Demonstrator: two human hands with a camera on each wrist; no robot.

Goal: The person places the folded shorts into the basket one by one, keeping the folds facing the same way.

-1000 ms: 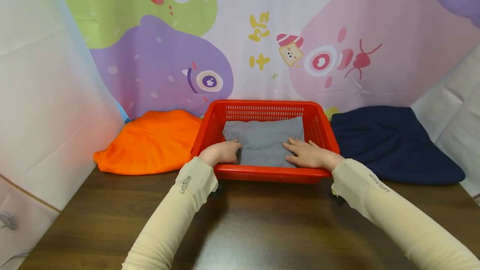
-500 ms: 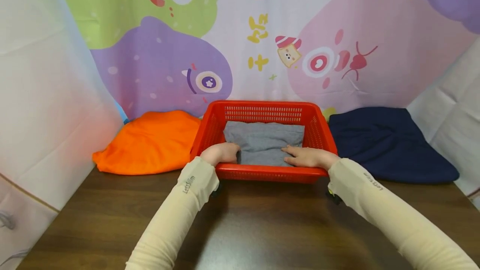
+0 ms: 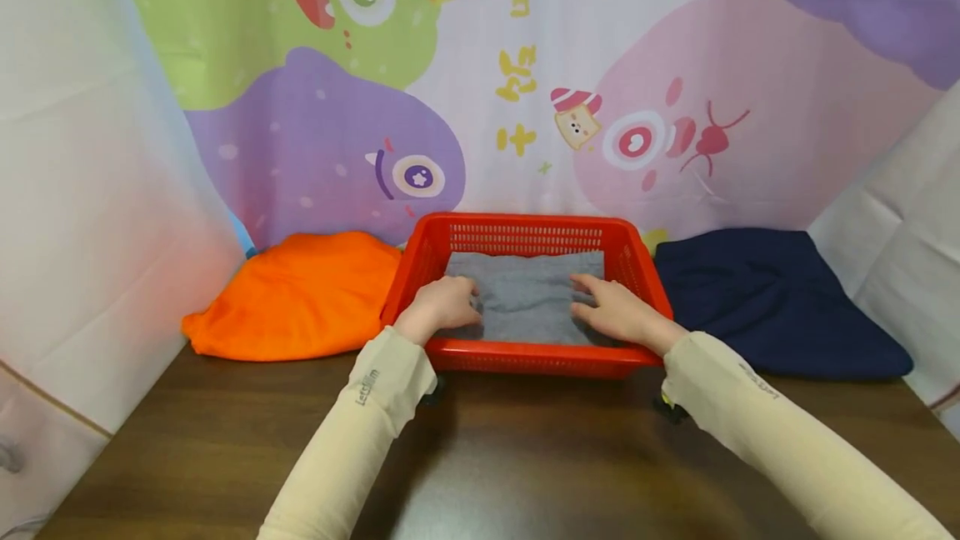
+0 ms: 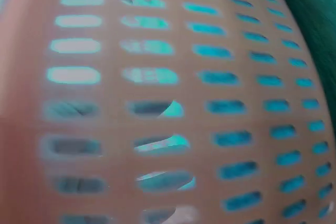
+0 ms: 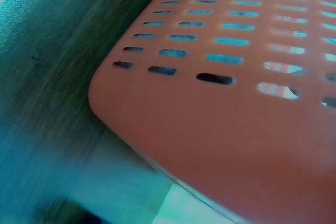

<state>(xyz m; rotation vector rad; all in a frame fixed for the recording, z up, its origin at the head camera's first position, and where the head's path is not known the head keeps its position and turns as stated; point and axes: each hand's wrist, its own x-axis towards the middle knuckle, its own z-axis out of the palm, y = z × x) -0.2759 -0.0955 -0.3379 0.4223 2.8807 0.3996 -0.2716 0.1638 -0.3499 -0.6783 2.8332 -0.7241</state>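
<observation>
A grey folded cloth (image 3: 528,298) lies flat inside a red plastic basket (image 3: 525,354) with slotted walls. My left hand (image 3: 444,304) is over the basket's left side, fingers loosely bent at the cloth's left edge. On the opposite side my right hand (image 3: 622,311) reaches in over the front right corner, its fingers spread above the cloth's right part. Neither hand grips anything. Both wrist views are filled by the basket's outside: the slotted wall (image 4: 168,93) in the left one, a rounded corner (image 5: 184,124) in the right one. The hands are out of sight there.
An orange cloth (image 3: 307,298) lies left of the basket, and a dark navy cloth (image 3: 765,302) lies to its right. All stand on a brown wooden table (image 3: 517,457). Behind rises a printed cartoon curtain (image 3: 517,82), with white sheeting (image 3: 97,190) at the side.
Both hands have lifted off the grey cloth, which they were pressing, and their fingers have loosened. The cloth's wrinkles have flattened somewhat. The head view has tilted slightly upward.
</observation>
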